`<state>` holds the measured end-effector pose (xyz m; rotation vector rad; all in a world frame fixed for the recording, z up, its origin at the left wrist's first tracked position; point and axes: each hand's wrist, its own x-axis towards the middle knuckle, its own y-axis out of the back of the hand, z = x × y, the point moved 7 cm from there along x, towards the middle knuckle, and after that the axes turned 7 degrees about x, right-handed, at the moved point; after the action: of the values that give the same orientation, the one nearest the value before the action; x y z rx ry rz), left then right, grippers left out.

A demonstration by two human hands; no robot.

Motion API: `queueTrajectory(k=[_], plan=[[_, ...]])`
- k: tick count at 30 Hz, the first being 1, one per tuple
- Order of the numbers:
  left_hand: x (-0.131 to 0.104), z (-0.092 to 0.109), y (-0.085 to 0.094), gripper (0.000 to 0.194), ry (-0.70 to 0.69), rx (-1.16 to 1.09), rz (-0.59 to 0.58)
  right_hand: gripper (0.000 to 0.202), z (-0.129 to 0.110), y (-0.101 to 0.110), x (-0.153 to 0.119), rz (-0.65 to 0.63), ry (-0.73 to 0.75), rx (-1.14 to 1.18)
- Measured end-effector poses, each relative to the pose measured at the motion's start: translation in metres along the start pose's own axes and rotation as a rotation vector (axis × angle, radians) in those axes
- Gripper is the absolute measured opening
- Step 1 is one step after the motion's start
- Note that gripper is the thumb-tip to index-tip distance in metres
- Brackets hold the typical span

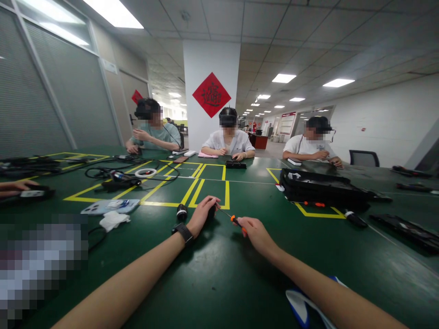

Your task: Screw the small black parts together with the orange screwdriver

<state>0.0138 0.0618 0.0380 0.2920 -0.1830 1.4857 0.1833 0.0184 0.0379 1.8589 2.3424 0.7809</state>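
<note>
My right hand (pixel 255 233) is closed round the orange and black handle of a screwdriver (pixel 235 220). Its thin shaft points left to my left hand (pixel 202 217), which wears a dark wristband. The fingers of that hand are wrapped round a small dark part (pixel 212 211), mostly hidden behind them. Whether the screwdriver tip touches this part I cannot tell. Just left of my left hand, a short black cylinder (pixel 181 212) with a pale band stands on the green table (pixel 219 278).
A black open case (pixel 318 185) lies to the right, near an orange screwdriver (pixel 313 204) and a black panel (pixel 406 233). Left are a phone (pixel 109 206), crumpled tissue (pixel 115 220), a white ring (pixel 145 173) and cables. Several people sit around the table.
</note>
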Motion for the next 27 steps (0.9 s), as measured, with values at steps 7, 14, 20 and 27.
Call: queueTrajectory(k=[7, 14, 20, 27], plan=[[-0.003, 0.008, -0.003, 0.027, -0.076, 0.201, 0.027, 0.019, -0.015, 0.01, -0.008, 0.067, 0.182, -0.122], [-0.001, 0.003, -0.001, 0.026, -0.089, 0.229, 0.02, 0.029, 0.001, 0.01, 0.01, -0.019, 0.065, -0.214], [0.002, -0.008, 0.002, 0.03, -0.04, 0.211, 0.014, 0.016, 0.007, 0.007, 0.019, -0.05, 0.05, -0.193], [0.0, -0.004, 0.001, 0.031, -0.06, 0.254, 0.029, 0.034, 0.01, 0.005, 0.006, 0.077, 0.076, -0.218]])
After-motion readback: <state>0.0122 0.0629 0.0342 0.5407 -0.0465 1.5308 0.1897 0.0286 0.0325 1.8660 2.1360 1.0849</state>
